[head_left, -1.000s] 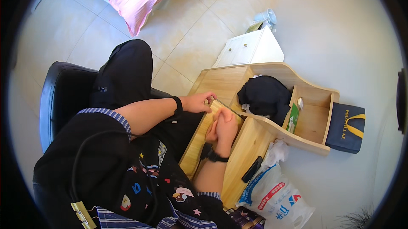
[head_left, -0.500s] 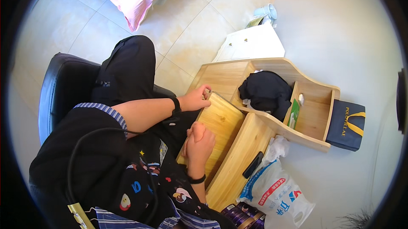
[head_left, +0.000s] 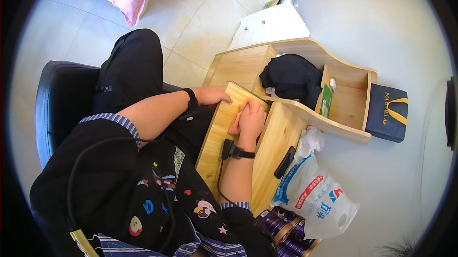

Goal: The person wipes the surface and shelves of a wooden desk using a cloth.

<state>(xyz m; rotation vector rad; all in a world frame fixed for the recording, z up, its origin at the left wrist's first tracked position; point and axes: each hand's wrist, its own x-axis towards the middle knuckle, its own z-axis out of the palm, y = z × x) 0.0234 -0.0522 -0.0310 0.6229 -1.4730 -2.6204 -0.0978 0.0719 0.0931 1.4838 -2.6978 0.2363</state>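
Two hands on one wooden board (head_left: 217, 140), between your lap (head_left: 186, 134) and the desk (head_left: 267, 169).
Your left hand (head_left: 214, 96) touches the far corner; whether it pinches cannot be told, its fingers being partly hidden. Your right hand (head_left: 252, 118) is closed around an orange cloth-like pad (head_left: 234, 127) on the board face. Caution: uneven right-hand pressure could tip the board if the left hold is loose; the wrist cable (head_left: 219, 177) could snag against the board edge.
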